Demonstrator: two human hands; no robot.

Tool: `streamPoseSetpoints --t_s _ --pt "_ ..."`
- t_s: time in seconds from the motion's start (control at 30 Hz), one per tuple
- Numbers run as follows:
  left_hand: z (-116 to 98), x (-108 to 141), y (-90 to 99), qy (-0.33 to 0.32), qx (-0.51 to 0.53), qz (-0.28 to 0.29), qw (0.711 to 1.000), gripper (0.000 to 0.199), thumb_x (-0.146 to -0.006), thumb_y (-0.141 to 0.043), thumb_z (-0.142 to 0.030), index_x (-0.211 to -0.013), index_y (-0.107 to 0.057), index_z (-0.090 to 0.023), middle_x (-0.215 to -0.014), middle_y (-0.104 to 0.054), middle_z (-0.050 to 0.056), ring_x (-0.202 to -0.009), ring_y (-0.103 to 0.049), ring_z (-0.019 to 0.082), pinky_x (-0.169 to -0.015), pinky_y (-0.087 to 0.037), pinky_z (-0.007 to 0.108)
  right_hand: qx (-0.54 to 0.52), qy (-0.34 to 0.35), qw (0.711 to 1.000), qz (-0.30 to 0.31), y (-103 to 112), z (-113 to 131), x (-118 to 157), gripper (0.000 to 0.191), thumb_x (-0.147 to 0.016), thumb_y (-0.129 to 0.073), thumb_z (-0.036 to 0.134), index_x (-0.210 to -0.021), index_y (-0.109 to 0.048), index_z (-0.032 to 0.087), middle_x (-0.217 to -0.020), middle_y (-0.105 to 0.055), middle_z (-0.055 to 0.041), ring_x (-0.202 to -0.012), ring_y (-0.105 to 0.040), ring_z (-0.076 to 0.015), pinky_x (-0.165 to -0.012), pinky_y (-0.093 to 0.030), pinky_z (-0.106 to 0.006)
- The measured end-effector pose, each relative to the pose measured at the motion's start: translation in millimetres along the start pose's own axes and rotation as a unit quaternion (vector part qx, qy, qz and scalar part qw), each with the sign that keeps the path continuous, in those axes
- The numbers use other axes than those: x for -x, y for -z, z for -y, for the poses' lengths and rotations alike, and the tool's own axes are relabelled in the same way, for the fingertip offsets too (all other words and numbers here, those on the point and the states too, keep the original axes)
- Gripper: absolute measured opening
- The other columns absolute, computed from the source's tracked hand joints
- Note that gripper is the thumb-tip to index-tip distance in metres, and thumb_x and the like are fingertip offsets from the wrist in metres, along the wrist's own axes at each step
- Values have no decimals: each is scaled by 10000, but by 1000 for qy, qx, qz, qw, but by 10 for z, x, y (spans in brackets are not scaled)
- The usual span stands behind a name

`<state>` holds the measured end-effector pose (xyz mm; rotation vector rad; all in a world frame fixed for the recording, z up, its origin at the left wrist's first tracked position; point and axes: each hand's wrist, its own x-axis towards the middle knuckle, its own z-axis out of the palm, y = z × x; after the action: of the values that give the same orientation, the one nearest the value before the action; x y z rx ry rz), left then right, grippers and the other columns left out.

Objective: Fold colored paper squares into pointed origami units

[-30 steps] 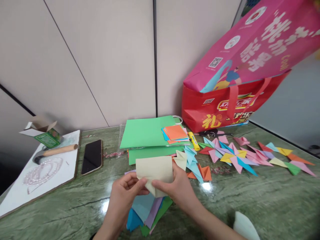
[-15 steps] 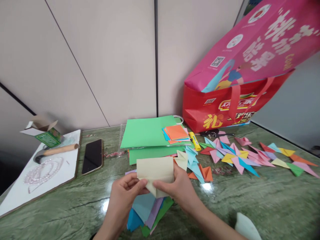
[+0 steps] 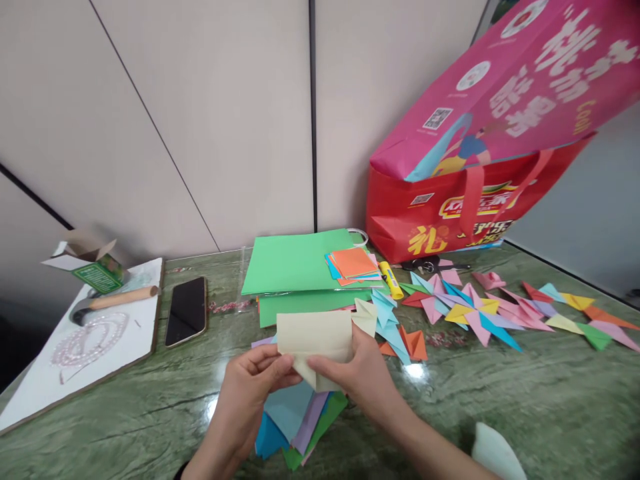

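A cream sheet of paper (image 3: 315, 331), partly folded, is held up between both hands over the table. My left hand (image 3: 255, 383) pinches its lower left edge between thumb and fingers. My right hand (image 3: 363, 370) grips the right side, its thumb pressed on the front near a folded corner that points down. Beneath the hands lies a fanned pile of coloured paper (image 3: 290, 413) in blue, purple and green. Just behind my right hand sits a folded cream paper piece (image 3: 365, 316), beside light blue and orange folded pieces (image 3: 413, 343).
Green paper sheets (image 3: 300, 263) with small coloured squares (image 3: 354, 263) on top lie behind, next to a yellow glue stick (image 3: 391, 280). Folded paper stars (image 3: 473, 310) spread rightward. A phone (image 3: 186, 311), a hammer-like tool (image 3: 117, 300) and a red bag (image 3: 425, 227) stand around.
Both hands keep their hold on the cream paper. The paper shifts slightly to the right in view, and the whole scene moves a little with the camera.
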<state>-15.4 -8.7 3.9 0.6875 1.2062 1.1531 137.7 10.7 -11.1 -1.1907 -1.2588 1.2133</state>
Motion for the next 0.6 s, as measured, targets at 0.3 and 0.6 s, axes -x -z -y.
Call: streamPoseSetpoints --t_s 0.3,0.6 --pt "-36 12 7 26 11 -1 1000 221 -496 -822 -208 -649 -714 -92 -661 -732 77 -602 -660 170 -611 -556 263 4 -8 1000 9 12 19 -3 395 -584 -701 204 -957 -586 142 -907 -701 -69 -805 -650 -237 -682 -529 -324" --pt "-24 -3 57 30 13 29 999 186 -570 -790 -220 -687 -727 -89 -683 -725 81 -642 -655 170 -646 -553 272 15 -2 1000 5 25 8 -8 413 -578 -702 226 -964 -585 138 -918 -698 -74 -808 -645 -238 -689 -527 -337"
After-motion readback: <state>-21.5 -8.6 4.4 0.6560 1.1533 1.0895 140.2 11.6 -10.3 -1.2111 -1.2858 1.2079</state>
